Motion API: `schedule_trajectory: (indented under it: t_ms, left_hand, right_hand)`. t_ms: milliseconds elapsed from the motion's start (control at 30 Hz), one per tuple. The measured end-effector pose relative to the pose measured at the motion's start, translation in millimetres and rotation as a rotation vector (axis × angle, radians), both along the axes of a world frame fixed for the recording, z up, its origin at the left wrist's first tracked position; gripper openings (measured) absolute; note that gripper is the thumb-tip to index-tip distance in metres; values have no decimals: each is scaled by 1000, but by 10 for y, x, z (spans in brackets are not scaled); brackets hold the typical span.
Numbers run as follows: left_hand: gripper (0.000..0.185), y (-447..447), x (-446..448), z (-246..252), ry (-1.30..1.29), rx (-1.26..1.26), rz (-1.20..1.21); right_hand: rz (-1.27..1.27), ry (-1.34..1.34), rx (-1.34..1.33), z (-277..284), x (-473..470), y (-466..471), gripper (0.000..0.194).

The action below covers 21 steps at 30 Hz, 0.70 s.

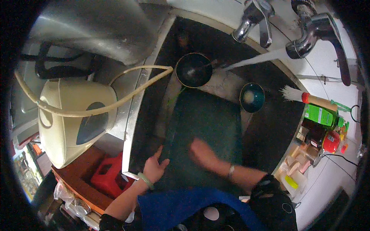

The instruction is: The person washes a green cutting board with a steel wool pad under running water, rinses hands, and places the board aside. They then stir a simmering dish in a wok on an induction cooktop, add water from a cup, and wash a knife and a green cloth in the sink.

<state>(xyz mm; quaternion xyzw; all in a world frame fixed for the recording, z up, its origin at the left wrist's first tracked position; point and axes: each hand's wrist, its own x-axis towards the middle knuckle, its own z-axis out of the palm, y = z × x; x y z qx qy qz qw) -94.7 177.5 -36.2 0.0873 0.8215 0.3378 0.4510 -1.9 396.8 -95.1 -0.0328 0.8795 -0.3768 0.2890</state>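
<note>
A large dark green rectangular board (208,121) lies slanted in a dark sink (274,121), its near end close to my body. My left hand (154,169) is at its left edge, thumb over the face and index finger stretched along the side. Blurred by motion, my right hand (203,154) is bunched low over the middle of the board; whether it holds something cannot be made out. Beyond the far end sits a dark round bowl (193,70) with a light rim. A smaller teal bowl (252,98) stands off the board's right corner.
Water runs from the right tap (309,37) into the sink; another tap (255,21) is beside it. A brush (309,99), a green bottle (321,115) and sponges (293,167) line the right ledge. A cream appliance (69,112) and hose (127,98) occupy the left.
</note>
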Motion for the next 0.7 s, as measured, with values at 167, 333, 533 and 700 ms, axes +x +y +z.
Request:
schedule_trajectory:
  t_ms: [167,333,533,700]
  left_hand:
    - [61,-46,12,-68,-68,-43,8]
    - [59,-35,13,-82,14,72,82]
    - [58,-29,-54,-44,-94,81,142]
    - [57,9,-47,-45,-43,23,87]
  right_hand:
    - [-115,44,32,-458,234,575,12]
    - [-579,247,400,-2282,-35,1815,20]
    - [-744,-338,-302,-570,564,710,16]
    - [-285,-217,-300,-60,970,684,13]
